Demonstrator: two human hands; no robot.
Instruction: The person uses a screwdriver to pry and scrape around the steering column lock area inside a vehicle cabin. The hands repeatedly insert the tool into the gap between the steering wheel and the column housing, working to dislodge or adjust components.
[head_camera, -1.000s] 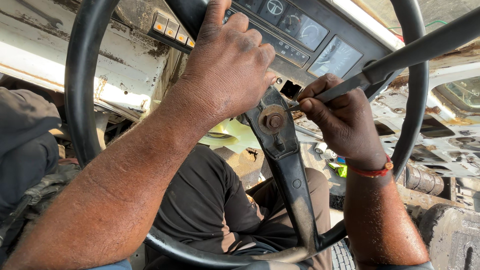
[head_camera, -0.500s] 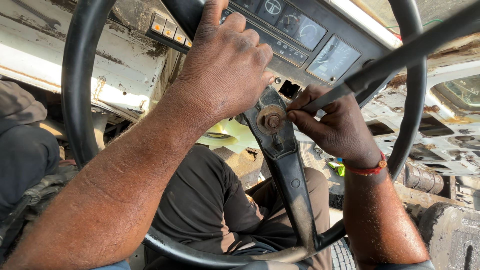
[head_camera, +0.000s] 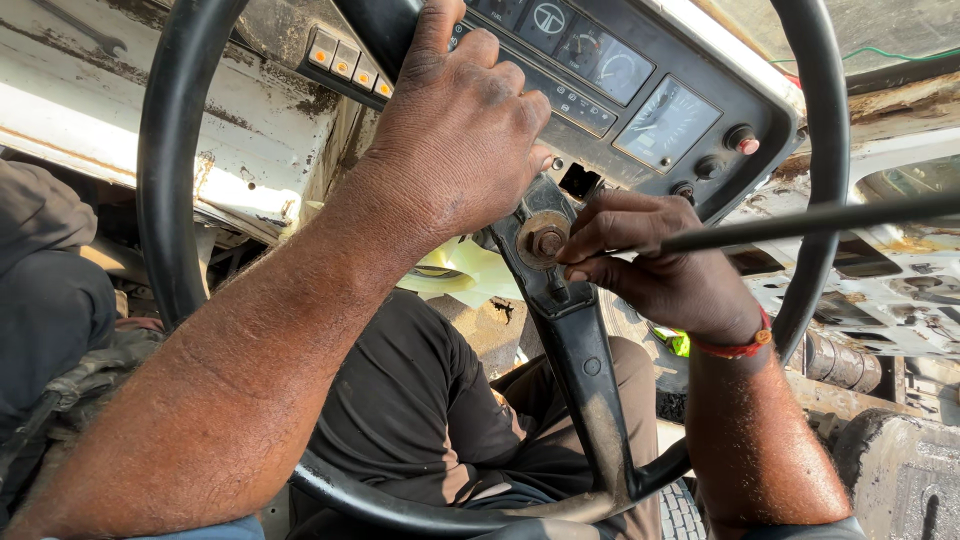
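Observation:
A black steering wheel fills the view, its hub bare with a rusty centre nut showing. My left hand rests over the upper spoke and hub, fingers curled, just left of the nut. My right hand grips the end of a long dark bar that runs off to the right edge; its fingertips sit right beside the nut. A red band circles my right wrist. Whether the bar's end sits on the nut is hidden by my fingers.
Behind the wheel is a dark instrument panel with round gauges, knobs and a row of orange switches. A person in a black shirt is below the wheel. A worn white body panel lies left; stripped dashboard metal right.
My right hand has moved left and down to the hub nut, and the bar has swung from steeply tilted to nearly level. The left hand has stayed on the hub.

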